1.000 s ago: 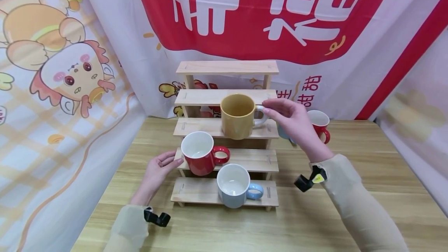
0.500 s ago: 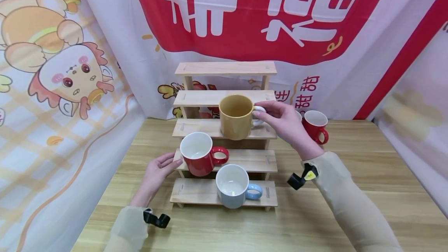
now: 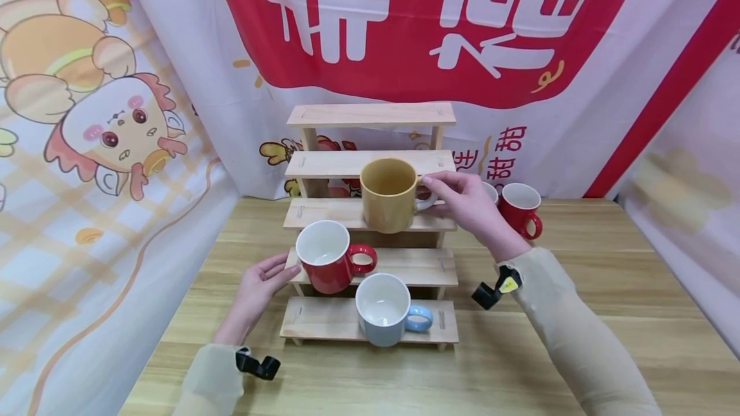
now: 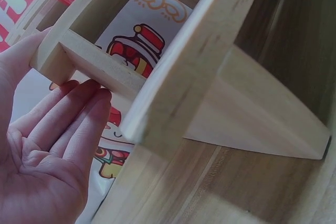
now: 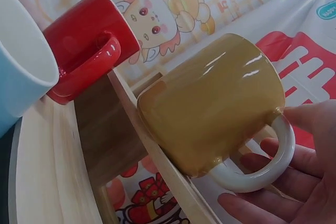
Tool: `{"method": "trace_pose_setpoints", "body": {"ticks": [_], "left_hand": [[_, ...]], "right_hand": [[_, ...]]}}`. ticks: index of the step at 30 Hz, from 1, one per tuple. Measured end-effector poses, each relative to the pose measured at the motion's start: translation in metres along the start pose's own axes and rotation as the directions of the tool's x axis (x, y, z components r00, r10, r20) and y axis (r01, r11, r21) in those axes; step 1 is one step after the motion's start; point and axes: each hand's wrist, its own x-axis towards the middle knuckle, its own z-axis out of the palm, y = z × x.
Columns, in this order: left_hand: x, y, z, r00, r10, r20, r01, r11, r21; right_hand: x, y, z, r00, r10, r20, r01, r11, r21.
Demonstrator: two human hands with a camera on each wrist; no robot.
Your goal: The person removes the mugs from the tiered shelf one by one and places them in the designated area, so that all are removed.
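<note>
A yellow mug (image 3: pixel 388 201) with a white handle stands on the middle tier of a stepped wooden shelf (image 3: pixel 306 214). My right hand (image 3: pixel 471 204) holds its handle, thumb near the top and other fingers behind it in the right wrist view. On the tier below, toward the left, is a red mug (image 3: pixel 329 268), white inside. A light blue mug (image 3: pixel 383 316) stands on the lowest tier, handle to the right. My left hand (image 3: pixel 263 287) grips the left end of the second-lowest tier; in the left wrist view, its thumb lies over the board (image 4: pixel 58 40) with fingers underneath.
Right of the shelf, on the wooden table (image 3: pixel 584 313), stands another red mug (image 3: pixel 519 207). Beside it a white rim (image 3: pixel 490 191) shows, mostly hidden by my right hand. The top tier (image 3: pixel 370 114) is near the printed cloth (image 3: pixel 347 76) at the back.
My right hand has shifted left along the yellow mug's handle, toward its body. The mug itself stays on the same tier, and the left hand keeps its place at the shelf.
</note>
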Motion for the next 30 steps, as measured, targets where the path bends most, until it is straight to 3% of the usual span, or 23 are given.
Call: {"method": "trace_pose_setpoints", "body": {"ticks": [16, 30], "left_hand": [[-0.0007, 0.0009, 0.0005, 1.000, 0.006, -0.010, -0.006, 1.000, 0.015], [-0.0012, -0.0001, 0.0011, 1.000, 0.006, -0.013, -0.006, 1.000, 0.010]], "right_hand": [[0.0033, -0.0019, -0.0033, 0.996, 0.056, 0.074, -0.063, 0.994, 0.088], [-0.0006, 0.0063, -0.0071, 0.996, 0.074, 0.052, -0.080, 0.989, 0.122]]}}
